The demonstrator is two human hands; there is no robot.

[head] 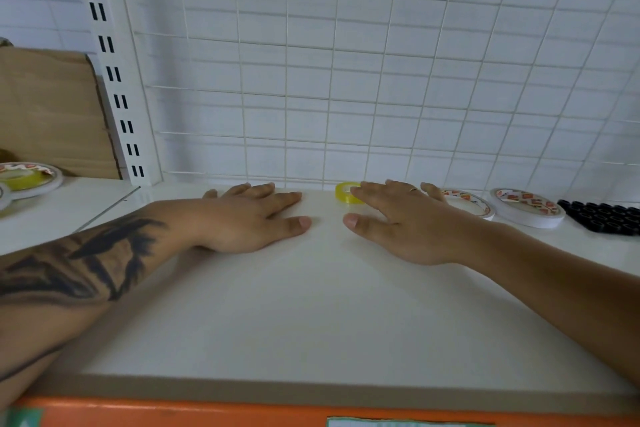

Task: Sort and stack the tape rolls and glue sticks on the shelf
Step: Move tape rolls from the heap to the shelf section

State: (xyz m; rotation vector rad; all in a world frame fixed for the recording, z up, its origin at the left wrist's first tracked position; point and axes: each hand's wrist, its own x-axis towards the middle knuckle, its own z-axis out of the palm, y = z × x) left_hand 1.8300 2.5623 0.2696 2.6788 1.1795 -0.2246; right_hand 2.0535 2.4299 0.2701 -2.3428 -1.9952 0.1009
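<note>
Sorting looks barely begun: both the left hand and right hand lie spread flat on the shelf, holding nothing, with the yellow tape roll at twelve o'clock, touching the right fingertips, and white tape rolls unstacked at two o'clock.

The right hand hides part of the yellow tape and a white roll. The black caps and the left rolls are cut off by the frame's edges.
</note>
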